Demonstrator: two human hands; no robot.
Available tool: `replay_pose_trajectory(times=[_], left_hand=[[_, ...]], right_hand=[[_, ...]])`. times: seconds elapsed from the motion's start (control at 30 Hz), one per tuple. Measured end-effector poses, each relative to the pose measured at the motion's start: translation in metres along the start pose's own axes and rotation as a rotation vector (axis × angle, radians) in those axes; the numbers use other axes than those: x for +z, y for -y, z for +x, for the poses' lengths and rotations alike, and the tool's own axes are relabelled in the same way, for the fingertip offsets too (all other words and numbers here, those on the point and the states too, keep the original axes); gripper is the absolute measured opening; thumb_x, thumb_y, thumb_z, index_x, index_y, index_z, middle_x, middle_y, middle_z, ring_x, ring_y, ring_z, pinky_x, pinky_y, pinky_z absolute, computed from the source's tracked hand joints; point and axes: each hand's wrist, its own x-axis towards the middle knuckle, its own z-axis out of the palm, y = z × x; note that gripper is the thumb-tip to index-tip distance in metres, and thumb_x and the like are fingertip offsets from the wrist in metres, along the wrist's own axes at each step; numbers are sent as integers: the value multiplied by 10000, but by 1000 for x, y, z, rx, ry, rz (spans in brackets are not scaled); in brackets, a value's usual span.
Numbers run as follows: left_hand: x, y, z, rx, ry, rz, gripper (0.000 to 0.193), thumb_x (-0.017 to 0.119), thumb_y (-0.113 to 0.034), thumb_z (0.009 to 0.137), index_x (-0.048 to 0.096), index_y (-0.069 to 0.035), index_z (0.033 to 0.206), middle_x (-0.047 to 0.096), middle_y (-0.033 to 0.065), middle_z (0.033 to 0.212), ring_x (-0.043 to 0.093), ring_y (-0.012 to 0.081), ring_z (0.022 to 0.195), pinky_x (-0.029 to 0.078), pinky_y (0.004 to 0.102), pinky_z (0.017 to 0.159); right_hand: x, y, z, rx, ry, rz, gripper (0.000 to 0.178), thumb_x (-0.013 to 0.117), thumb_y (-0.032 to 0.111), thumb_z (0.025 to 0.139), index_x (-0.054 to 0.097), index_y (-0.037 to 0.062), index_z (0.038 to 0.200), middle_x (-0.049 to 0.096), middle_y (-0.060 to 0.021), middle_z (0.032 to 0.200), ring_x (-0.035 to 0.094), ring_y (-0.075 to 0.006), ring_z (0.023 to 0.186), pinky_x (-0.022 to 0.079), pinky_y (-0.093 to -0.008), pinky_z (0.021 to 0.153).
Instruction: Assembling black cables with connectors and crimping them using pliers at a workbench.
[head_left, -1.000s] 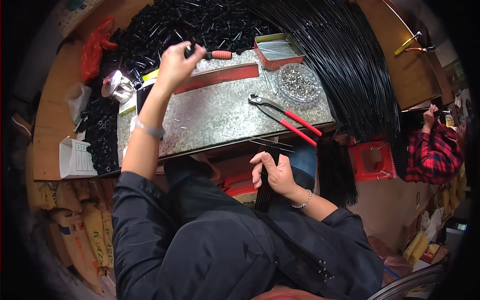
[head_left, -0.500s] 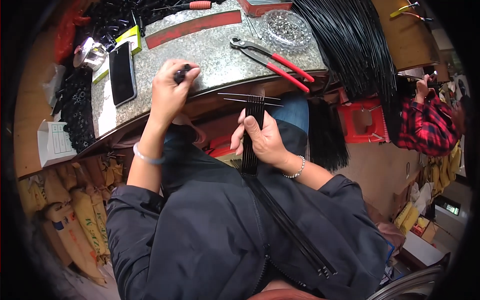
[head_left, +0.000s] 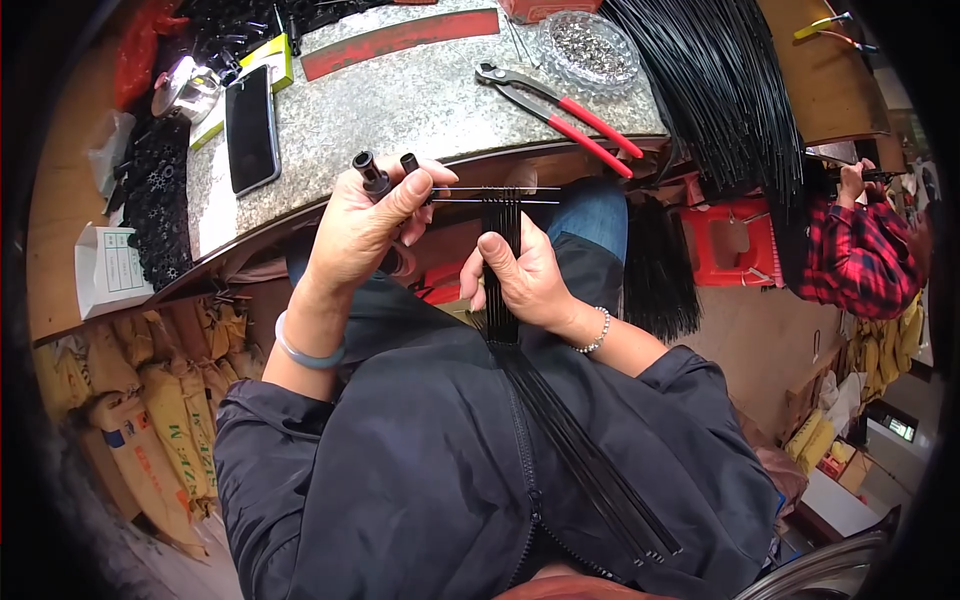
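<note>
Small black tubular plastic pieces (head_left: 371,174) are gripped in my left hand (head_left: 355,232), with open round ends showing above the fingers. That hand is at the left ends of two thin metal rods (head_left: 540,189). The rods lie crosswise at the top of a flat bundle of thin black cables (head_left: 503,225). My right hand (head_left: 527,277) holds this bundle upright, its thumb across the front. Below the hand the cables run down over my dark jacket (head_left: 420,450) to light-tipped ends. Whether the left fingers touch the rods is hard to tell.
Pincers with red handles (head_left: 592,148) lie on the speckled tabletop (head_left: 400,110). Nearby are a clear dish (head_left: 560,82) of small metal parts, a red strip (head_left: 400,43) and a phone (head_left: 252,130). Long black cables (head_left: 710,90) hang off the right. Another person's plaid sleeve (head_left: 865,250) shows far right.
My left hand has moved right and down from over the table to the rods' left ends, bringing the black tubular pieces. My right hand holds the bundle almost where it was.
</note>
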Motion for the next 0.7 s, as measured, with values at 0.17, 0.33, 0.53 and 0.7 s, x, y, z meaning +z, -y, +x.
replay_pose_trajectory(times=[0.17,0.33,0.53,0.7], left_hand=[[-1,5,0,-27,8,-213,383,571,-298,886,573,49,1048,565,56,837,487,84,661,359,181,496],[4,13,5,-56,-35,-394,313,605,-278,868,559,12,978,602,94,871,454,60,635,382,168,521],[14,17,9,-61,-14,-441,290,612,-276,864,568,2,935,606,102,896,468,61,637,389,164,521],[12,18,9,-90,-10,-402,334,596,-242,878,565,35,1064,613,96,911,515,59,668,416,160,516]], right_hand=[[-1,-1,1,-11,4,16,352,453,386,921,354,54,981,593,-126,629,560,-130,477,458,-212,466],[-1,-2,1,1,6,14,347,449,385,923,373,51,982,601,-128,640,566,-128,483,463,-209,470],[0,-3,1,-5,6,38,345,447,384,924,384,51,987,609,-131,654,578,-133,498,471,-213,478],[0,-3,0,0,12,34,345,448,380,924,387,48,989,612,-134,660,585,-138,505,474,-216,481]])
